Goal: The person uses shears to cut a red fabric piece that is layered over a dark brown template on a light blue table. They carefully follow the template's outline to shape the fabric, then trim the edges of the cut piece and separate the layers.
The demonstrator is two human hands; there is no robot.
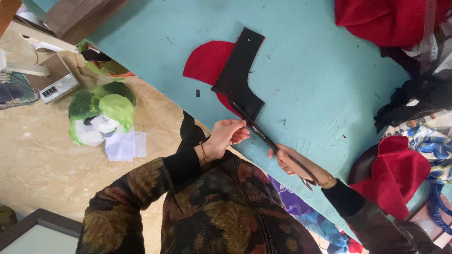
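A black boot-shaped fabric piece point(239, 75) lies on a red rounded fabric piece point(205, 62) on the teal table point(310, 70). My right hand point(286, 160) is closed around long dark scissors point(263, 136). Their blades reach up to the lower edge of the black piece. My left hand point(228, 134) sits at the table's edge just left of the blades, fingers curled together and pinching the bottom corner of the black piece. I wear a gold bracelet on each wrist and a dark patterned sweater.
Red cloth point(386, 21) is heaped at the table's top right, and more red cloth point(398, 171) lies at the right beside floral fabric point(431, 141). On the tiled floor to the left are a green and white stuffed head point(101, 117), a small scale point(54, 84) and a fan point(14, 91).
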